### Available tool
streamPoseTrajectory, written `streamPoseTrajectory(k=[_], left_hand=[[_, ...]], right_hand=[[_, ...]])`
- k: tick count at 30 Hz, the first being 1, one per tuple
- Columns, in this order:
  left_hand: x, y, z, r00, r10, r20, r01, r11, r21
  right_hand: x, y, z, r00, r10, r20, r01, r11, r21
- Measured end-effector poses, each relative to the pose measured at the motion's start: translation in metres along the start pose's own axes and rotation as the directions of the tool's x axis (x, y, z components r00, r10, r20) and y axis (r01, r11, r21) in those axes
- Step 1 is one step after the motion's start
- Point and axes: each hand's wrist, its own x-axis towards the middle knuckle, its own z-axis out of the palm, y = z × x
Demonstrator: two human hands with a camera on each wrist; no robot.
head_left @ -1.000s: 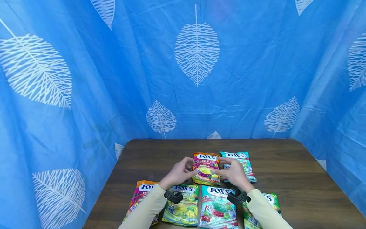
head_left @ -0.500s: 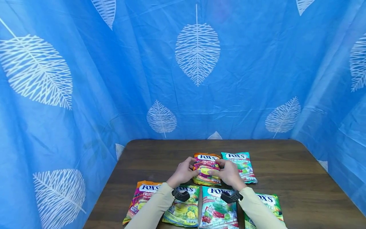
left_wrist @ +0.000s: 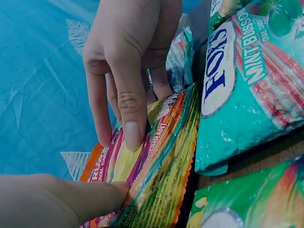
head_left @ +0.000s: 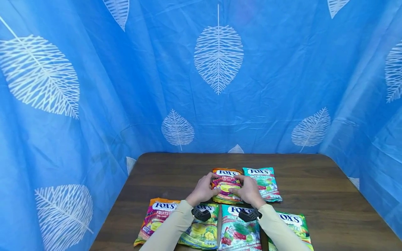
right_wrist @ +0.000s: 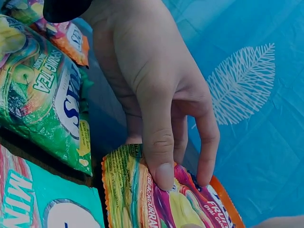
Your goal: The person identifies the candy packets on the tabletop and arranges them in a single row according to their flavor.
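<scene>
In the head view my left hand (head_left: 201, 190) and right hand (head_left: 249, 189) hold an orange-and-magenta bag of Fox's Fruits candy (head_left: 226, 187) by its two sides. Both thumbs lie on its front. The fingers bend along the side edges; their tips are partly hidden. The right wrist view shows the left thumb (right_wrist: 163, 164) pressing the printed face of the bag. Seen from the left wrist, the right thumb (left_wrist: 133, 133) does likewise. To the right of the held bag, close by the right hand, lies a turquoise Mint Blossom candy bag (head_left: 265, 183).
A nearer row holds another Fruits bag (head_left: 157, 218), a green Spring Tea bag (head_left: 201, 232), a larger Mint Blossom bag (head_left: 240, 232) and a green bag (head_left: 296, 226) partly under the right sleeve. Blue leaf-print cloth (head_left: 216, 122) hangs behind the dark wooden table (head_left: 314, 188).
The right hand has shifted left, off the neighbouring Mint Blossom bag, and its fingers have closed in on the Fruits bag. My left hand has edged slightly right. The bag stays nearly in place.
</scene>
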Motion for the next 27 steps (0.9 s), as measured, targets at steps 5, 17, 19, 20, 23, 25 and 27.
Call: streamPoseTrajectory(k=[5, 17, 19, 20, 23, 25, 27], left_hand=[[-0.002, -0.002, -0.003, 0.999, 0.031, 0.005, -0.032, 0.999, 0.035], [-0.004, -0.001, -0.008, 0.998, 0.059, 0.004, -0.059, 0.996, 0.066], [-0.005, -0.001, -0.010, 0.998, 0.063, 0.010, -0.064, 0.995, 0.074], [-0.005, -0.001, -0.011, 0.998, 0.066, 0.013, -0.066, 0.995, 0.076], [-0.010, -0.001, -0.017, 0.997, 0.079, 0.019, -0.080, 0.994, 0.079], [-0.014, -0.001, -0.022, 0.995, 0.093, 0.021, -0.094, 0.993, 0.077], [-0.019, -0.002, -0.029, 0.994, 0.104, 0.014, -0.105, 0.992, 0.071]], right_hand=[[0.001, 0.000, 0.000, 1.000, -0.021, 0.010, 0.020, 1.000, 0.013], [-0.001, 0.001, -0.004, 0.997, -0.047, 0.059, 0.044, 0.998, 0.054], [-0.001, 0.000, -0.005, 0.997, -0.054, 0.063, 0.051, 0.998, 0.048], [-0.002, -0.001, -0.005, 0.996, -0.057, 0.065, 0.055, 0.997, 0.045], [-0.004, -0.005, -0.004, 0.995, -0.069, 0.067, 0.066, 0.997, 0.050], [-0.006, -0.009, -0.003, 0.995, -0.079, 0.062, 0.075, 0.995, 0.062], [-0.009, -0.014, 0.000, 0.994, -0.095, 0.054, 0.091, 0.993, 0.080]])
